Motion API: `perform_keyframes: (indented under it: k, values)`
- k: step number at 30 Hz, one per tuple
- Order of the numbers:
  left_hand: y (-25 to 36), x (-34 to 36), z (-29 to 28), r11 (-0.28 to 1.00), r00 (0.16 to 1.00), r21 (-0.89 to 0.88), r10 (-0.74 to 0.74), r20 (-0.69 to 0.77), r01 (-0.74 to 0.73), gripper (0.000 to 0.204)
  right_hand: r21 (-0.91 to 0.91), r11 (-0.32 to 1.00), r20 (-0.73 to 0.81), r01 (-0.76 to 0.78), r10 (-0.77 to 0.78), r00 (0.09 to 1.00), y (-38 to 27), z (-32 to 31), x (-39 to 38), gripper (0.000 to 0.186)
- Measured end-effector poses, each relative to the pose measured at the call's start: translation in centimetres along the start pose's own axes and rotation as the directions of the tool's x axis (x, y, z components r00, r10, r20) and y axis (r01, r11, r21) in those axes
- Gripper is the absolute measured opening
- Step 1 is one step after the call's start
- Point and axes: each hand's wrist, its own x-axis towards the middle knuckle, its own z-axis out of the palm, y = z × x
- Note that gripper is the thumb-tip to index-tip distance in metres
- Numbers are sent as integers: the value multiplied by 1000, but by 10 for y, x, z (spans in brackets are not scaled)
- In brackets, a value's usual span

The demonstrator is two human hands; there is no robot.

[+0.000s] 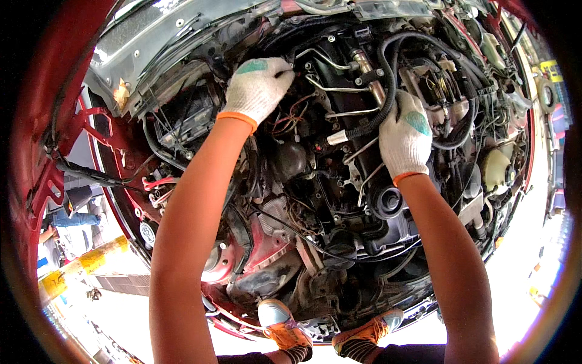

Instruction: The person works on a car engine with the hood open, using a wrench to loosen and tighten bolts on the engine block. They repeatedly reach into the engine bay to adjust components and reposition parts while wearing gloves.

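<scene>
I lean over a car's engine bay with white knit gloves on both hands, orange at the cuffs. My left hand [259, 90] is closed at the far left side of the engine, fingertips curled; whatever is in them is hidden. On the right, my right hand [406, 136] closes against a black corrugated wiring conduit [386, 73], which loops over the engine. Left of this hand runs a metal fuel rail [368, 77] with thin steel pipes [330, 59] branching off. The conduit ends near a silver-wrapped connector piece [336, 138].
A round black cap [388, 200] sits nearer me on the engine. Loose thin wires [291, 121] lie below my left hand. A yellowish reservoir [498, 167] stands at the right. The raised red hood [60, 79] borders the left. My orange shoes [285, 327] show at the bottom.
</scene>
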Motion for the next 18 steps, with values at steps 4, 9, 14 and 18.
perform_keyframes:
  k: [4,9,14,18]
  values:
    - [-4,1,-3,998,999,66,-25,32,22,33,-8,998,-38,67,-67,997,-2,6,0,23]
    - [-27,9,18,942,957,220,278,-82,-254,30,-85,993,-56,78,-83,995,4,8,5,25]
    - [-30,5,27,896,822,263,435,-367,-357,21,-147,980,46,131,-126,991,9,11,8,42]
    - [-37,7,41,903,769,166,426,-477,-397,16,-171,984,79,43,-30,996,-3,5,7,46]
